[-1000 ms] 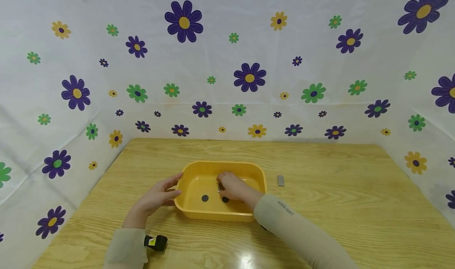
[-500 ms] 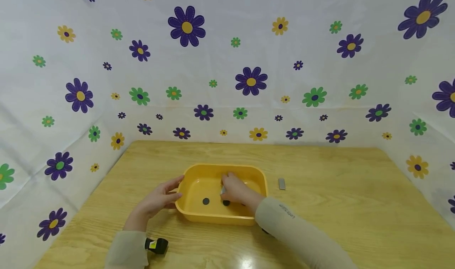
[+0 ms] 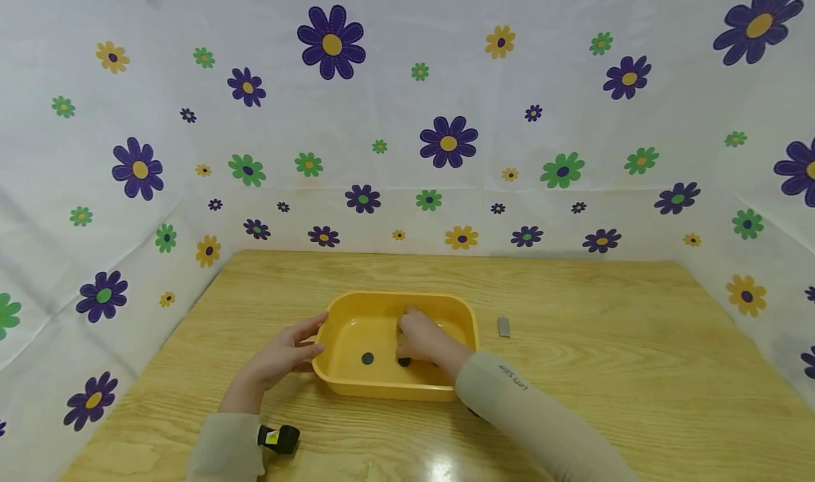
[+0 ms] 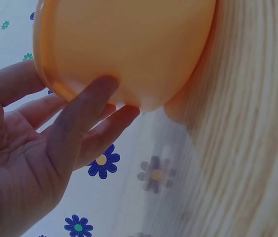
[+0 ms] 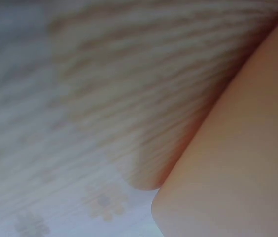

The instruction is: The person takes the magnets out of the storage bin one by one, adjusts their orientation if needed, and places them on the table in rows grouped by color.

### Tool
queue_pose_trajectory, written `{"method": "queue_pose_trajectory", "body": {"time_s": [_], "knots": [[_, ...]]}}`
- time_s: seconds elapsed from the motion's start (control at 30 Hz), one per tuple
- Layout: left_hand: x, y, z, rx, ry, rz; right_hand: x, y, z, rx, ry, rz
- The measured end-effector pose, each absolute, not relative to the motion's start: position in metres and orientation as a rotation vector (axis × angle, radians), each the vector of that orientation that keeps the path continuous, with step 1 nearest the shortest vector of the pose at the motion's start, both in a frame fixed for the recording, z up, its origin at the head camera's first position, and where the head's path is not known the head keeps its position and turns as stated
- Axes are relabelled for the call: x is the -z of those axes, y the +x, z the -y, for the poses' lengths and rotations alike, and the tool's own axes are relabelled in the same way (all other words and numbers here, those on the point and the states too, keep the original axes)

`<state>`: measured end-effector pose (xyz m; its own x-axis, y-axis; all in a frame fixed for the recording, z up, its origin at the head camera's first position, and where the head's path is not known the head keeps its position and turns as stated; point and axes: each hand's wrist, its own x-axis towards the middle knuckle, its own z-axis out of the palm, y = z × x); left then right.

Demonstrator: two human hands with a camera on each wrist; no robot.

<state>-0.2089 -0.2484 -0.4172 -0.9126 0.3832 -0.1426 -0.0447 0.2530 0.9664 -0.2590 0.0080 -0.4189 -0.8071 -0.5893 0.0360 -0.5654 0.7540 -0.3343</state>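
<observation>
A yellow plastic basin (image 3: 395, 391) stands on the wooden table, also filling the left wrist view as an orange-toned wall (image 4: 129, 49). My left hand (image 3: 283, 354) rests at its left end, thumb and fairly straight fingers against the outer wall and rim. Inside the basin, my right hand (image 3: 425, 337) reaches low with bent fingers around a small grey piece, now mostly hidden by the hand. Black round discs lie on the basin floor: one disc (image 3: 368, 358) to the left, another disc (image 3: 404, 362) beneath my right thumb, a third partly behind the wrist.
A small flat grey block (image 3: 504, 327) lies on the table (image 3: 605, 347) right of the basin. A white sheet with printed flowers (image 3: 382, 100) encloses the back and sides. The right wrist view shows the basin's outer wall (image 5: 237, 173) and blurred table, no hand.
My right hand has shifted slightly right inside the basin, and the grey piece in its fingers, visible before, is now mostly covered. My left hand and the basin hold their place.
</observation>
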Motion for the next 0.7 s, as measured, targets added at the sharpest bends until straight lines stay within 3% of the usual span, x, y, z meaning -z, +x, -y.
{"method": "queue_pose_trajectory", "body": {"time_s": [0.7], "knots": [[0.4189,-0.2109,0.2503,-1.697,0.334,-2.178,0.4139,-0.2581,-0.0078,0.502,-0.864,-2.885]]}}
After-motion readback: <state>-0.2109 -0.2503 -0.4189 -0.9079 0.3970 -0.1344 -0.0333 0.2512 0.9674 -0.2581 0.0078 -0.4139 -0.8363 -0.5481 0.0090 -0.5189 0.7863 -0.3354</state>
